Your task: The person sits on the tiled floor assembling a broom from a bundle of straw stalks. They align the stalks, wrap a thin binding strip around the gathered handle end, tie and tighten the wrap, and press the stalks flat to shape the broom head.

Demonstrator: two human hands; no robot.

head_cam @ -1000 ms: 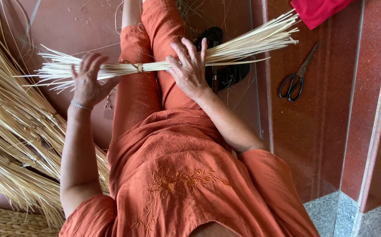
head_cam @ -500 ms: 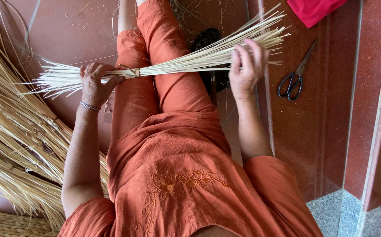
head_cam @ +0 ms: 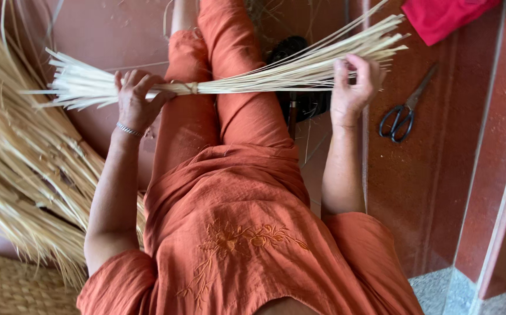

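Left hand (head_cam: 139,102) clenched around pale reed bundle (head_cam: 235,79) beside its tie; right hand (head_cam: 352,87) grips splayed end. Bundle lies across orange-clad knees (head_cam: 229,116). Black scissors (head_cam: 407,111) on red floor (head_cam: 439,186) near right hand. Straw heap (head_cam: 25,175) at left (cut off by frame). Dark object (head_cam: 299,105) behind bundle unclear.

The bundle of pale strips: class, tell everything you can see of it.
The bundle is a sheaf of thin, cream-coloured strips, like split cane or reed, bound by a wrap of the same stuff near its left end. It lies almost level across the person's legs, fanning out at both ends. The left hand grips it beside the binding; the right hand holds the spread right end.
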